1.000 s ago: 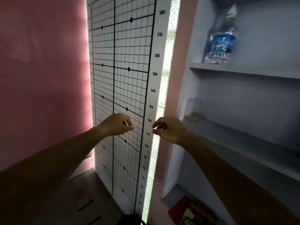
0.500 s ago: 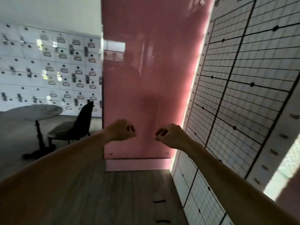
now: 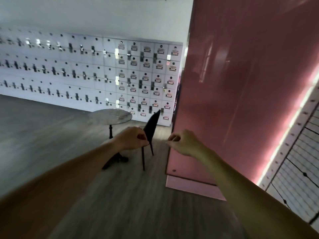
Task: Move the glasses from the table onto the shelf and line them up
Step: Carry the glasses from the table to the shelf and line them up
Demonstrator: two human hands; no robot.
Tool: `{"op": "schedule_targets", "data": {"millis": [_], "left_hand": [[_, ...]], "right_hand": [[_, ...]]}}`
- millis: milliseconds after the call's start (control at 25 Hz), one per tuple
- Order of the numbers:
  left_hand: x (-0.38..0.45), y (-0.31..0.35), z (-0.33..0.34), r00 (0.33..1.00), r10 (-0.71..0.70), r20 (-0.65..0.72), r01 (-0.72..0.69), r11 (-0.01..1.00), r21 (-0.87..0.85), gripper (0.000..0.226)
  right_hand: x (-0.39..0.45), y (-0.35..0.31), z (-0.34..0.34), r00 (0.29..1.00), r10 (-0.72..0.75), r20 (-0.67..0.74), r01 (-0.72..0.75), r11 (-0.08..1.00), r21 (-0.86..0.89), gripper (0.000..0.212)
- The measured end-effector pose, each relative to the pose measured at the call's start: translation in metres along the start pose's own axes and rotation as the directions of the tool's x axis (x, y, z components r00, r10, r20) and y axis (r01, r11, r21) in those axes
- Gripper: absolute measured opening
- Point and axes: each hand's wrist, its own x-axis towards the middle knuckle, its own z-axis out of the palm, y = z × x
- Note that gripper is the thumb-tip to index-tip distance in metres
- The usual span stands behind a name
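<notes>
Two bare forearms reach into view — no sleeves, watch, rings or gloves show on either. The left hand (image 3: 132, 138) and right hand (image 3: 185, 143) are slim, fingers curled — nails short; motion blur softens finer detail.

Round table (image 3: 110, 116) left of chair (image 3: 150, 125); lockers (image 3: 86, 73) behind both; glossy panel (image 3: 241, 92) right; grid chart (image 3: 300, 169) far right.

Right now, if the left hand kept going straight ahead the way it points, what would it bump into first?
Probably the black chair. The left hand overlaps it in the picture, with the round table just beyond to the left. Depth is unclear, though; the chair looks some way off across the floor.
</notes>
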Motion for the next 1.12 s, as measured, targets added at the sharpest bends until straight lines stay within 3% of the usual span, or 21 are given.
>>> {"op": "schedule_targets", "data": {"millis": [280, 720, 920, 1120], "left_hand": [[0.036, -0.122, -0.038, 0.992, -0.11, -0.06, 0.111, 0.994, 0.006, 0.008], [0.193, -0.3, -0.085, 0.969, -0.217, -0.115, 0.215, 0.976, -0.03, 0.011], [0.235, -0.381, -0.111, 0.952, -0.268, -0.15, 0.267, 0.963, -0.031, 0.008], [0.285, -0.487, -0.128, 0.943, -0.307, -0.127, 0.304, 0.952, -0.036, 0.01]], "right_hand": [[0.132, -0.041, 0.072, 0.993, -0.088, 0.074, 0.085, 0.996, 0.042, 0.009], [0.398, -0.066, 0.155, 0.968, -0.202, 0.151, 0.194, 0.979, 0.067, 0.015], [0.498, -0.091, 0.206, 0.95, -0.251, 0.184, 0.24, 0.967, 0.082, 0.004], [0.591, -0.112, 0.273, 0.936, -0.259, 0.238, 0.259, 0.965, 0.031, 0.02]]}}
